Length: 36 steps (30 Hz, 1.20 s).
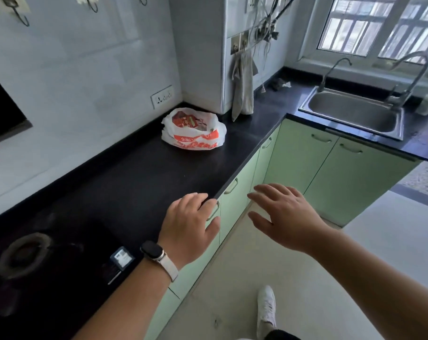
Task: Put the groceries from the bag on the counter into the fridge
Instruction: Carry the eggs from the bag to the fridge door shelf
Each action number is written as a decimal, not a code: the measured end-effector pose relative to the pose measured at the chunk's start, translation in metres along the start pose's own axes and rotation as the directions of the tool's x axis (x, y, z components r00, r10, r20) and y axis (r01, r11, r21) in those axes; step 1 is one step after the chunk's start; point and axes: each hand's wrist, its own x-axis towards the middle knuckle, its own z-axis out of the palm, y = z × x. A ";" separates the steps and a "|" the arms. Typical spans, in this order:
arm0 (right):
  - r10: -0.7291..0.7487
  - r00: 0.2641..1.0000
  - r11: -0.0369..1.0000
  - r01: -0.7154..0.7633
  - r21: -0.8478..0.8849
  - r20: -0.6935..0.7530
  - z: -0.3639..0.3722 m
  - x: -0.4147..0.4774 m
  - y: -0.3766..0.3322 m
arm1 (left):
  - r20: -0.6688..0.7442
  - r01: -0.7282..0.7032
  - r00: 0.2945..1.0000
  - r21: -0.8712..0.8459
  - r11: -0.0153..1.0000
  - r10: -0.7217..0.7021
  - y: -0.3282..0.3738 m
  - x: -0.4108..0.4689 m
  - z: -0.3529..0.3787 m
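Note:
A white plastic bag [194,130] with red print sits on the black counter [144,173] near the back corner, with red packets showing through its open top. My left hand [189,225], with a watch on the wrist, hovers over the counter's front edge, fingers relaxed and holding nothing. My right hand [283,214] is stretched out in front of the green cabinets, fingers spread and holding nothing. Both hands are well short of the bag. No fridge is in view.
A steel sink [355,114] with two taps sits in the counter at the right under a window. A grey cloth [243,87] hangs on the pillar behind the bag. A burner ring [24,253] is set in the counter at the lower left. Pale green cabinet doors [313,165] line the floor side.

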 end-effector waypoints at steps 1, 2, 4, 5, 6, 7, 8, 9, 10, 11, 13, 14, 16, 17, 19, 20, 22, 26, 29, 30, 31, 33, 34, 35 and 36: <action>-0.001 1.000 1.000 0.001 0.006 0.003 0.002 0.008 0.006 | 0.011 0.000 1.000 0.005 1.000 0.000 -0.002 0.008 0.004; -0.002 1.000 1.000 0.002 0.013 0.007 0.005 0.016 0.012 | 0.020 0.005 1.000 0.013 1.000 -0.005 -0.003 0.017 0.009; -0.008 1.000 1.000 0.008 0.026 0.016 0.010 0.035 0.027 | 0.040 0.021 0.999 0.027 0.999 -0.022 -0.007 0.036 0.019; -0.014 1.000 0.999 0.014 0.033 0.022 0.012 0.045 0.036 | 0.054 0.028 0.998 0.033 0.999 -0.030 -0.008 0.046 0.024; -0.022 0.999 0.999 0.021 0.038 0.025 0.014 0.055 0.046 | 0.068 0.036 0.997 0.040 0.999 -0.039 -0.009 0.057 0.029; -0.031 0.999 0.999 0.030 0.043 0.026 0.015 0.066 0.057 | 0.081 0.045 0.996 0.047 0.998 -0.049 -0.009 0.068 0.034; -0.038 0.999 0.998 0.037 0.050 0.023 0.015 0.078 0.068 | 0.090 0.055 0.994 0.056 0.997 -0.060 -0.009 0.081 0.038; -0.045 0.999 0.997 0.044 0.058 0.017 0.014 0.089 0.080 | 0.096 0.066 0.993 0.063 0.996 -0.072 -0.009 0.093 0.042; -0.048 0.999 0.996 0.047 0.069 0.010 0.013 0.100 0.091 | 0.105 0.077 0.991 0.071 0.995 -0.084 -0.007 0.106 0.046; -0.052 0.999 0.995 0.051 0.083 0.003 0.011 0.111 0.104 | 0.117 0.085 0.989 0.080 0.993 -0.094 -0.006 0.119 0.050; -0.068 0.998 0.992 0.069 0.107 -0.007 0.008 0.133 0.130 | 0.133 0.102 0.984 0.100 0.990 -0.115 -0.002 0.147 0.058; -0.079 0.997 0.991 0.080 0.111 -0.011 0.006 0.143 0.143 | 0.137 0.114 0.982 0.106 0.988 -0.128 0.000 0.162 0.062; -0.100 0.995 0.989 0.102 0.110 -0.028 0.001 0.162 0.169 | 0.134 0.146 0.978 0.115 0.983 -0.161 0.007 0.189 0.068; -0.111 0.993 0.987 0.115 0.109 -0.039 -0.001 0.172 0.181 | 0.128 0.158 0.977 0.118 0.980 -0.173 0.010 0.202 0.071; -0.135 0.989 0.983 0.142 0.114 -0.063 -0.003 0.189 0.202 | 0.117 0.179 0.974 0.119 0.977 -0.193 0.014 0.222 0.077; -0.143 0.987 0.981 0.151 0.123 -0.076 -0.003 0.196 0.210 | 0.116 0.191 0.972 0.119 0.975 -0.204 0.016 0.230 0.079; -0.157 0.983 0.974 0.170 0.148 -0.096 -0.001 0.211 0.223 | 0.120 0.212 0.967 0.124 0.969 -0.226 0.017 0.243 0.084; -0.184 0.977 0.964 0.200 0.176 -0.104 0.004 0.230 0.238 | 0.139 0.252 0.952 0.152 0.956 -0.274 0.012 0.259 0.091; -0.190 0.977 0.962 0.205 0.179 -0.099 0.008 0.243 0.249 | 0.146 0.258 0.949 0.153 0.954 -0.280 0.005 0.273 0.097; -0.189 0.978 0.962 0.202 0.182 -0.090 0.010 0.247 0.253 | 0.141 0.252 0.952 0.146 0.957 -0.272 0.002 0.278 0.099; -0.186 0.979 0.962 0.198 0.185 -0.083 0.012 0.251 0.256 | 0.135 0.247 0.955 0.136 0.959 -0.265 -0.001 0.283 0.102; -0.180 0.980 0.964 0.193 0.184 -0.081 0.015 0.259 0.260 | 0.128 0.242 0.958 0.116 0.963 -0.256 -0.009 0.292 0.109; -0.181 0.980 0.965 0.193 0.180 -0.079 0.017 0.264 0.263 | 0.133 0.243 0.957 0.108 0.964 -0.256 -0.014 0.297 0.113; -0.181 0.981 0.965 0.191 0.179 -0.070 0.020 0.270 0.265 | 0.141 0.247 0.955 0.102 0.964 -0.259 -0.019 0.301 0.119; -0.179 0.982 0.966 0.187 0.179 -0.057 0.022 0.277 0.267 | 0.152 0.251 0.953 0.096 0.963 -0.263 -0.025 0.305 0.124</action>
